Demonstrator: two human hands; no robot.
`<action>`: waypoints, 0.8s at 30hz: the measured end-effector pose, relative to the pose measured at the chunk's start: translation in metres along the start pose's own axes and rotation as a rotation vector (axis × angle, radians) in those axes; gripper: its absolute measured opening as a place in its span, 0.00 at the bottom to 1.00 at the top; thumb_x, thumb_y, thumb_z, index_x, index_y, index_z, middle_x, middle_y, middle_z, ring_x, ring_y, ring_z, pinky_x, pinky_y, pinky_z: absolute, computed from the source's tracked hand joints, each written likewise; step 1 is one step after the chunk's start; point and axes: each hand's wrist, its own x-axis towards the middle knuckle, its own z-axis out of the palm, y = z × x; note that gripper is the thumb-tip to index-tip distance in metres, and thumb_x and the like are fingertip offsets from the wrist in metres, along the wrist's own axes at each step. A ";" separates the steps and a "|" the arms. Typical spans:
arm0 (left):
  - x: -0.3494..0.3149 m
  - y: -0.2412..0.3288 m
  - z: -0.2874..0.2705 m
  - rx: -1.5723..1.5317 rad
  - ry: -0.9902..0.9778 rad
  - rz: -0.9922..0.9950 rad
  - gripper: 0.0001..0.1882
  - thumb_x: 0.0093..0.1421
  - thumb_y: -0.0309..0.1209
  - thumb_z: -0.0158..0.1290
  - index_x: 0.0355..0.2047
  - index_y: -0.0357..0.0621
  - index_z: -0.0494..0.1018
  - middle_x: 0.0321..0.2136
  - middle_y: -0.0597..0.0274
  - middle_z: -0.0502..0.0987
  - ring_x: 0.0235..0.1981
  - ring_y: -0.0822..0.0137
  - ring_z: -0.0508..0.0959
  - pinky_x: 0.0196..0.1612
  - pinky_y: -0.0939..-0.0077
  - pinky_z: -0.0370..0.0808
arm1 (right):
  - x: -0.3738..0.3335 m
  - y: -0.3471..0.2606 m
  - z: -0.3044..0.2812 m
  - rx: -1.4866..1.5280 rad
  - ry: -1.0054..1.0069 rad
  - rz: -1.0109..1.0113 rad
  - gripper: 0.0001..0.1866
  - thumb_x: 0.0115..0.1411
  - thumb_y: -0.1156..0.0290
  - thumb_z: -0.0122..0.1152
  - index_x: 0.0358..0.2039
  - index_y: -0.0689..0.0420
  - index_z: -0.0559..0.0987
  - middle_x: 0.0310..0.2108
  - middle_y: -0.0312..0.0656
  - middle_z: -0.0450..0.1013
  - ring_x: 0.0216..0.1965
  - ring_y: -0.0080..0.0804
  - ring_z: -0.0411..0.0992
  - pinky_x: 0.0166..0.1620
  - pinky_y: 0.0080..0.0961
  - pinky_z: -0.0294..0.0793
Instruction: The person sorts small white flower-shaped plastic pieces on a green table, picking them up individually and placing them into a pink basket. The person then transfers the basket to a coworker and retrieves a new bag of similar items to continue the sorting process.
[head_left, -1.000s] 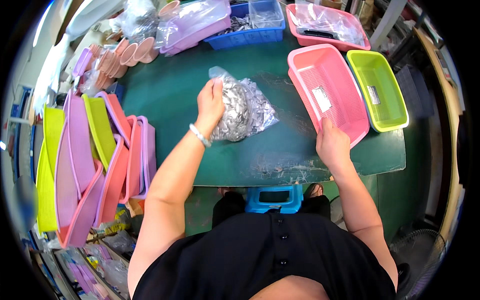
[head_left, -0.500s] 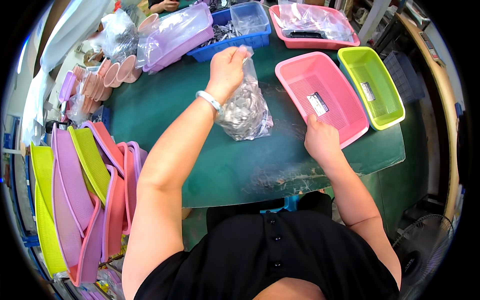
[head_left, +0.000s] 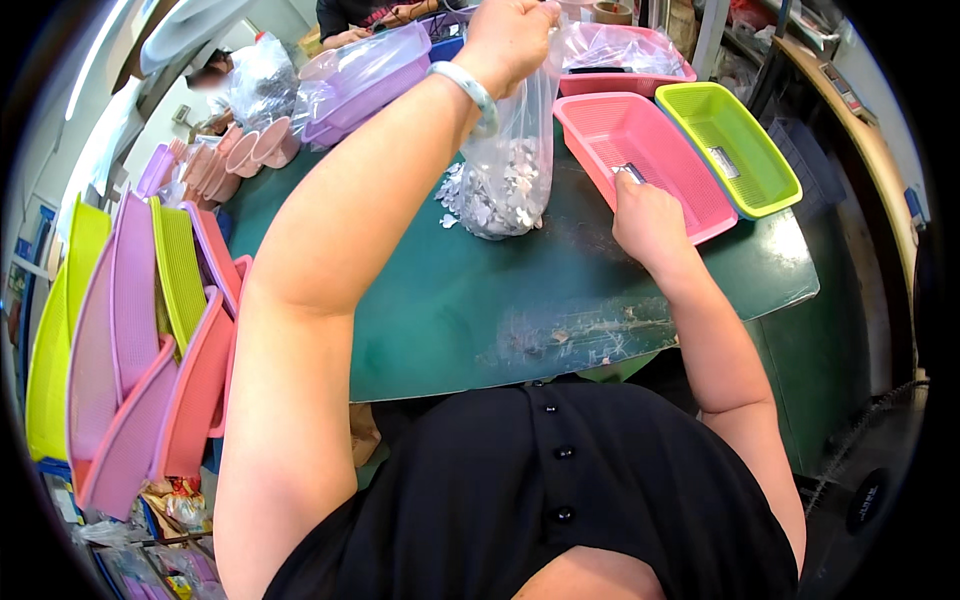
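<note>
High over the far side of the table, my left hand (head_left: 512, 42) is closed on the gathered top of a clear plastic bag (head_left: 510, 130). Small flat silvery pieces (head_left: 512, 195) fill the lower part of the bag, which hangs stretched long. More such silvery pieces (head_left: 460, 195) lie loose on the green table (head_left: 440, 320), just left of the bag. My right hand (head_left: 648, 220) is closed on the near left rim of a pink perforated basket (head_left: 690, 185); its thumb shows on the inside, by a label. Apart from that label, the basket holds nothing visible.
A green basket (head_left: 760, 170) stands right of the pink one. Behind are a purple basket (head_left: 370, 95) and another pink basket (head_left: 590, 82) with plastic bags. At left are stacked coloured baskets (head_left: 130, 330) and pink cups (head_left: 270, 145). Another person (head_left: 350, 30) is at the far side.
My left hand has risen and moved right and away, drawing the bag up tall. Loose silvery pieces now show beside it. My right hand keeps its place on the pink basket's rim.
</note>
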 end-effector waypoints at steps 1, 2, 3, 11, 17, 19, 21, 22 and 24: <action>0.001 0.005 0.002 0.017 0.023 0.087 0.13 0.56 0.38 0.48 0.27 0.41 0.76 0.22 0.59 0.75 0.22 0.63 0.73 0.26 0.70 0.68 | -0.003 0.004 0.004 -0.039 -0.003 -0.020 0.05 0.45 0.78 0.50 0.25 0.62 0.70 0.20 0.52 0.72 0.25 0.47 0.74 0.29 0.38 0.73; -0.001 0.008 0.005 0.033 0.047 0.175 0.13 0.54 0.38 0.49 0.25 0.41 0.78 0.23 0.53 0.78 0.24 0.56 0.77 0.28 0.64 0.70 | -0.007 0.008 0.008 -0.044 -0.003 -0.015 0.06 0.45 0.79 0.50 0.26 0.62 0.69 0.20 0.52 0.72 0.25 0.48 0.73 0.29 0.39 0.72; 0.000 0.013 0.006 0.055 0.098 0.149 0.14 0.54 0.35 0.47 0.24 0.36 0.76 0.17 0.59 0.76 0.21 0.67 0.74 0.26 0.71 0.69 | -0.011 0.011 0.013 -0.050 -0.002 -0.009 0.07 0.45 0.79 0.49 0.27 0.62 0.69 0.20 0.53 0.72 0.25 0.50 0.73 0.29 0.41 0.72; -0.005 0.008 -0.037 0.203 0.204 0.332 0.13 0.56 0.34 0.45 0.31 0.38 0.75 0.24 0.53 0.77 0.24 0.62 0.75 0.28 0.69 0.69 | -0.012 0.007 0.019 -0.137 0.005 -0.020 0.07 0.46 0.76 0.51 0.29 0.61 0.70 0.23 0.50 0.73 0.27 0.44 0.75 0.29 0.37 0.74; -0.033 0.022 -0.092 -0.275 0.034 0.275 0.06 0.59 0.27 0.45 0.29 0.44 0.72 0.22 0.66 0.72 0.22 0.71 0.73 0.25 0.74 0.70 | -0.018 0.004 0.014 -0.138 -0.013 -0.041 0.09 0.47 0.73 0.52 0.31 0.60 0.70 0.24 0.49 0.74 0.29 0.44 0.75 0.31 0.37 0.73; -0.057 0.047 -0.107 -0.433 -0.030 0.212 0.04 0.57 0.26 0.47 0.31 0.44 0.72 0.24 0.64 0.74 0.25 0.69 0.75 0.28 0.72 0.74 | -0.026 0.006 0.012 -0.105 -0.056 0.011 0.12 0.48 0.71 0.53 0.34 0.61 0.70 0.29 0.50 0.73 0.33 0.44 0.74 0.36 0.38 0.73; -0.073 0.061 -0.127 -0.569 -0.038 0.102 0.05 0.56 0.29 0.51 0.31 0.42 0.72 0.26 0.62 0.75 0.27 0.69 0.76 0.32 0.70 0.77 | -0.038 0.002 0.004 -0.126 -0.019 0.001 0.20 0.50 0.66 0.55 0.42 0.61 0.68 0.35 0.51 0.72 0.40 0.44 0.71 0.41 0.40 0.69; -0.074 0.056 -0.147 -0.585 -0.014 0.116 0.07 0.58 0.31 0.48 0.32 0.41 0.72 0.25 0.64 0.74 0.26 0.70 0.75 0.31 0.73 0.75 | -0.041 -0.003 -0.002 -0.128 0.006 -0.013 0.24 0.51 0.63 0.56 0.46 0.61 0.67 0.39 0.51 0.71 0.44 0.45 0.69 0.44 0.41 0.68; -0.071 0.028 -0.188 -0.626 0.023 0.140 0.12 0.63 0.35 0.43 0.35 0.41 0.71 0.23 0.68 0.72 0.22 0.73 0.71 0.28 0.78 0.71 | -0.041 -0.005 -0.005 0.037 0.060 -0.054 0.32 0.51 0.55 0.59 0.52 0.60 0.64 0.44 0.50 0.68 0.46 0.44 0.66 0.46 0.40 0.66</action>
